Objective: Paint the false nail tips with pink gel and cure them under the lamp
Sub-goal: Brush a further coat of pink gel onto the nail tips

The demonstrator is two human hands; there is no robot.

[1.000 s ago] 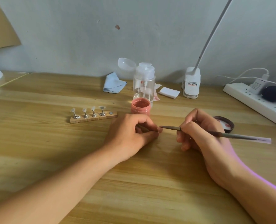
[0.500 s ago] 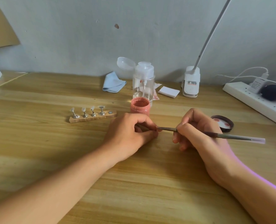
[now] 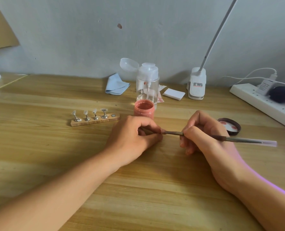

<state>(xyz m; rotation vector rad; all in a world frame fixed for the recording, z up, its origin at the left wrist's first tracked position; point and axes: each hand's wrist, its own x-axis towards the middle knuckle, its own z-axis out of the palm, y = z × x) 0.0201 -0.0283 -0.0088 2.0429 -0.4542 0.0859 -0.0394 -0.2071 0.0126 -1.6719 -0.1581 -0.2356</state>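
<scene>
On the wooden desk (image 3: 55, 164), close to its middle, the person's left hand (image 3: 135, 137) lay curled with thumb and forefinger drawn together in a pinch. What sat in that pinch was hidden behind the knuckles, but I took it to be the fifth tip, since the wooden strip (image 3: 105, 121) just beyond held four nail tips (image 3: 95, 111) on little metal stands and showed one bare magnet (image 3: 113, 115) at its right end. Those four looked clear and unpainted, so I judged the work barely begun. The right hand (image 3: 203, 135) was closed round a slim brush (image 3: 238, 140), gripped low like a pen, its heel on the desk, presumably to steady the stroke. The bristle end ran straight into the left hand's pinch. The open jar of pink gel (image 3: 144, 110) stood just behind the left hand, within easy reach for reloading, and its lid (image 3: 230, 126) lay upturned beside the right hand. Further back, toward the wall, stood a clear pump bottle (image 3: 148, 84), a blue cloth (image 3: 116, 85) and white pads (image 3: 174, 93), likely kept for wiping. A violet glow edged the right forearm. I could not see its source.
</scene>
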